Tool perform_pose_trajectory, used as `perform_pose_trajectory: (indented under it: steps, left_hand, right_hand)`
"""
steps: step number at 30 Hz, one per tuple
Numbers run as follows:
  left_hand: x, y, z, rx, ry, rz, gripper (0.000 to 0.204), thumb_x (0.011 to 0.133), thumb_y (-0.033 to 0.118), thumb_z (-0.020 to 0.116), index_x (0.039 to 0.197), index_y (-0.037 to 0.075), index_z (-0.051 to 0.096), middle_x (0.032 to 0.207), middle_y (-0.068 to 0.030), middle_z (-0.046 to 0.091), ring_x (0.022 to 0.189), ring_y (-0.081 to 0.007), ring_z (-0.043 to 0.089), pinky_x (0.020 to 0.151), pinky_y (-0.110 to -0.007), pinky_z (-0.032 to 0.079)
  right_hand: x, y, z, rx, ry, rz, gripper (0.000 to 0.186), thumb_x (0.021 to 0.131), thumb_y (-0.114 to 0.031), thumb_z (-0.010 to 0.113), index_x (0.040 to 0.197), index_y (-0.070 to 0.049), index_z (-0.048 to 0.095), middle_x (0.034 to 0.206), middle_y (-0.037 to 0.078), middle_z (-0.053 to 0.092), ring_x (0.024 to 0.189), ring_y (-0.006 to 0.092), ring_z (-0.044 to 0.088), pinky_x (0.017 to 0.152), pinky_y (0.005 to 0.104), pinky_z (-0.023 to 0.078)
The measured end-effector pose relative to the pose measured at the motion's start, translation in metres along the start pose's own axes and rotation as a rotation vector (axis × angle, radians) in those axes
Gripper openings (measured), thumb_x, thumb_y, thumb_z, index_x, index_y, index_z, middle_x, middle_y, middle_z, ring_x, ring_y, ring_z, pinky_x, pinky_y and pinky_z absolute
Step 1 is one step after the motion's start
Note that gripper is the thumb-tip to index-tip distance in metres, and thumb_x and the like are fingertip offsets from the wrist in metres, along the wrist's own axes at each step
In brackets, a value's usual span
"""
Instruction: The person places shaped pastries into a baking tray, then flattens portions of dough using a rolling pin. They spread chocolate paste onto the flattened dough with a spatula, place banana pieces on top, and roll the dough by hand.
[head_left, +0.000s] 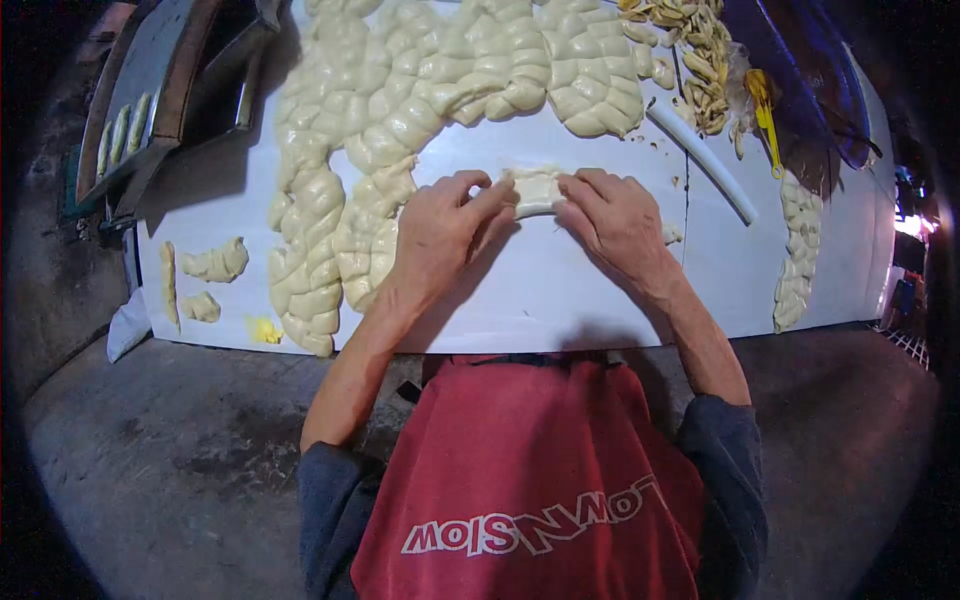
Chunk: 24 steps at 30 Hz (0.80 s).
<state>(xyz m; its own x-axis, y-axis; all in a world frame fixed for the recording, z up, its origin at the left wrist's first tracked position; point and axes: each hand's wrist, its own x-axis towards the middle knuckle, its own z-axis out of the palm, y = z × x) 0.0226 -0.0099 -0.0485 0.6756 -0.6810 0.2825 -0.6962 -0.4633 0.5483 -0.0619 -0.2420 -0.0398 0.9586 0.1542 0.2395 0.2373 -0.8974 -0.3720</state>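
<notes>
A small flattened piece of pale dough (pixel 537 190) lies on the white table between my hands. My left hand (pixel 445 230) has its fingers curled and pinched on the dough's left end. On the opposite end, the fingers of my right hand (pixel 622 222) are bent over the dough in the same way. The near edge of the piece looks folded into a thick, smooth lip. My fingers partly hide both ends. Just left of and beyond my hands spreads a large mass of portioned dough pieces (pixel 390 90), pressed against one another.
A white rod (pixel 703 160) lies to the right, near a heap of yellowish strips (pixel 705 75) and a yellow-handled tool (pixel 764 120). A dough row (pixel 798 250) sits far right. At left stand a tray (pixel 165 80) with dough sticks, loose scraps (pixel 217 262) and a yellow lump (pixel 264 330).
</notes>
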Motion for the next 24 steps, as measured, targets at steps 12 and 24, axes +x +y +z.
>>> perform_pose_trajectory:
  steps: [12,24]
  left_hand:
    - [0.006,-0.004,0.002,0.09,-0.064,0.137,0.023,0.09,0.019,0.07,0.113,0.013,0.07,0.103,-0.0089,0.067,0.084,-0.0294,0.067,0.069,-0.042,0.054]
    - [0.024,0.0,0.003,0.134,-0.01,-0.104,0.021,0.087,0.015,0.074,0.108,0.011,0.075,0.1,-0.0094,0.069,0.083,-0.0292,0.068,0.073,-0.042,0.055]
  right_hand:
    - [-0.001,-0.001,0.005,0.01,0.069,-0.158,0.025,0.087,-0.023,0.075,0.106,-0.009,0.067,0.097,0.005,0.065,0.082,0.0235,0.063,0.072,0.0396,0.048]
    - [0.017,0.011,0.007,-0.089,0.0,-0.037,0.025,0.092,-0.018,0.07,0.114,-0.007,0.07,0.101,0.008,0.067,0.087,0.0265,0.064,0.074,0.0406,0.049]
